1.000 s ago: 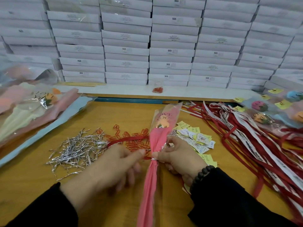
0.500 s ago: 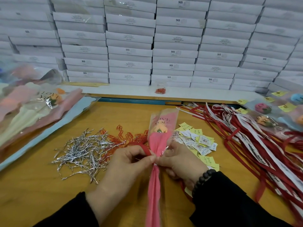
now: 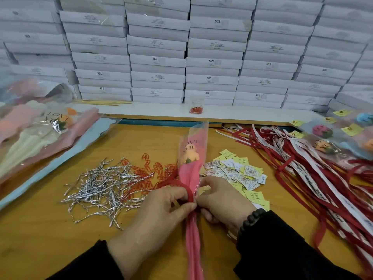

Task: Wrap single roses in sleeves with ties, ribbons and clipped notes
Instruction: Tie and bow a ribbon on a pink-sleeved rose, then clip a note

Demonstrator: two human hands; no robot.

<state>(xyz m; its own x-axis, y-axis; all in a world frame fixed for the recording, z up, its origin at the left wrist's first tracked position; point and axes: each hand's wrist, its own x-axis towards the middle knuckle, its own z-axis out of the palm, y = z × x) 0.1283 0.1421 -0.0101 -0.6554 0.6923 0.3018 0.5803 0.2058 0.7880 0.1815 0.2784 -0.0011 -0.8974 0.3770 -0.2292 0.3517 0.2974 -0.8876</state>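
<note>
A single peach rose (image 3: 189,155) stands in a pink and clear sleeve (image 3: 192,170) printed with "LOVE YOU", lying lengthwise on the wooden table (image 3: 40,235). My left hand (image 3: 161,209) pinches a red ribbon (image 3: 182,185) looped at the sleeve's narrow neck. On the other side of the neck, my right hand (image 3: 220,199) grips the sleeve, fingertips meeting those of the left. The sleeve's pink tail (image 3: 193,249) runs down between my wrists.
Silver twist ties (image 3: 101,188) and red paper clips (image 3: 149,170) lie left of the sleeve. Yellow and white notes (image 3: 240,172) lie to its right. Red and white ribbons (image 3: 302,168) spread further right beside finished roses (image 3: 323,131). Empty sleeves (image 3: 36,142) are stacked left, white boxes (image 3: 157,61) behind.
The red ribbon has been drawn from the left of the sleeve into a loop at its neck. Both hands have closed in together on that spot.
</note>
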